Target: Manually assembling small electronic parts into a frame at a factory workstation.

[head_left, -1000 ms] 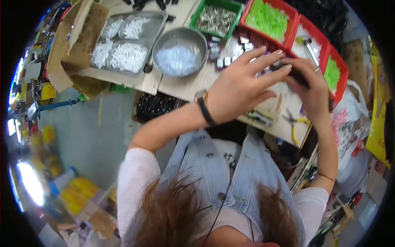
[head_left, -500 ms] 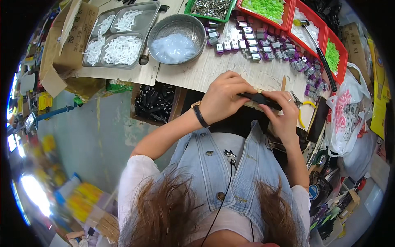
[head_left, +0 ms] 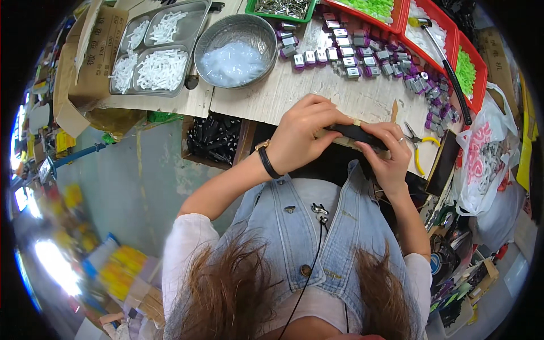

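Both hands hold one long black bar-shaped part [head_left: 356, 134] just above the near edge of the wooden workbench [head_left: 334, 96]. My left hand [head_left: 303, 133], with a dark band on its wrist, grips the bar's left end with bent fingers. My right hand [head_left: 388, 153] closes around its right end, a ring on one finger. The middle of the bar shows between the hands. Rows of small purple and grey parts [head_left: 351, 54] lie on the bench beyond the hands.
A metal bowl of clear bits [head_left: 235, 42] and a metal tray of white pieces [head_left: 156, 48] sit at the left. Red bins [head_left: 447, 34] with green and white parts line the far right. Yellow-handled pliers [head_left: 418, 148] and a white plastic bag [head_left: 481, 164] are at the right.
Both hands have drawn back from the red bins toward my body, bringing the black bar to the bench's near edge. The view has shifted with them.
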Demonstrator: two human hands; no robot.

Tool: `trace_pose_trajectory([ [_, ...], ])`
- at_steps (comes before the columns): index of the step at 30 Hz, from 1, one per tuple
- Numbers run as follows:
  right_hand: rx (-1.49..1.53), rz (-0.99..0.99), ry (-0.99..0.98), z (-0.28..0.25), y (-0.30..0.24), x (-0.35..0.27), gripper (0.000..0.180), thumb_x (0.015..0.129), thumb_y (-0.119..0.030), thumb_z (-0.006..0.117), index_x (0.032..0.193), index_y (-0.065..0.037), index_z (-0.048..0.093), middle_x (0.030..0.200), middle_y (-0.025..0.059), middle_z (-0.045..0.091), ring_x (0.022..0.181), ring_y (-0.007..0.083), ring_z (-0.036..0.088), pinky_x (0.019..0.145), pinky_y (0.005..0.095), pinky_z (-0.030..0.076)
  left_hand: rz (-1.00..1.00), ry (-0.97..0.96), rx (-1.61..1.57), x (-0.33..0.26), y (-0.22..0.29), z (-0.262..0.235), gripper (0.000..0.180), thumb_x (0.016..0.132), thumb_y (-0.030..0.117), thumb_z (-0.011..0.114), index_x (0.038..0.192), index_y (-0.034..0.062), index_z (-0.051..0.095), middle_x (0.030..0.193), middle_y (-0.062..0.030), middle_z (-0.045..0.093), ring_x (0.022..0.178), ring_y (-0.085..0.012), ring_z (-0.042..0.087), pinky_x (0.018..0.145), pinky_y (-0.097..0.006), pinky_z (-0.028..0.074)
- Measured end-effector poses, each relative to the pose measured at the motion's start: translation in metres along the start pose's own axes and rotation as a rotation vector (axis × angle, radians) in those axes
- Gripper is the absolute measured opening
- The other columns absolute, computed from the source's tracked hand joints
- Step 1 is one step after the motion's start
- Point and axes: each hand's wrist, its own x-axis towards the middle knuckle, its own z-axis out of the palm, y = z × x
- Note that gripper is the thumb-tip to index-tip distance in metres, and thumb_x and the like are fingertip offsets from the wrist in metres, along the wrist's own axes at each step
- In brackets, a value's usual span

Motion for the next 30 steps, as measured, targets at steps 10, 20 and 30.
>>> trace_pose_trajectory([
  [10,-0.991,-0.019,0.331,-0.112,0.045,0.079,0.056,0.078,-0.020,0.074,0.125,0.000,0.051,0.109,0.0225,0.061,0.101,0.0405,0.058,0.088,0.0463,0.047,0.048,-0.129,0.272,-0.006,0.013,-0.003,0.067,0.076,0.021,0.078,0.135,0.0082,0.051,0.142,-0.0131,0.047,0.129,-0.0299,0.046,0.107,-0.044,0.037],
  [20,-0.310,0.342,0.198,-0.132,0.033,0.008,0.030,0.095,-0.018,0.055,0.120,-0.003,0.053,0.078,0.0095,0.058,0.072,0.0185,0.060,0.066,0.0308,0.046,0.411,0.072,0.791,-0.015,-0.018,0.056,0.053,0.084,0.014,0.061,0.135,0.0047,0.052,0.132,-0.0112,0.057,0.115,-0.0243,0.057,0.103,-0.038,0.044],
  [30,-0.467,0.422,-0.157,-0.077,-0.041,-0.096,0.019,0.100,-0.017,0.052,0.105,0.001,0.052,0.068,0.0155,0.056,0.057,0.0282,0.057,0.053,0.0379,0.042,0.483,0.140,0.814,-0.016,-0.026,0.057,0.048,0.084,0.012,0.061,0.132,0.0069,0.056,0.130,-0.0093,0.059,0.107,-0.0221,0.059,0.098,-0.037,0.046],
])
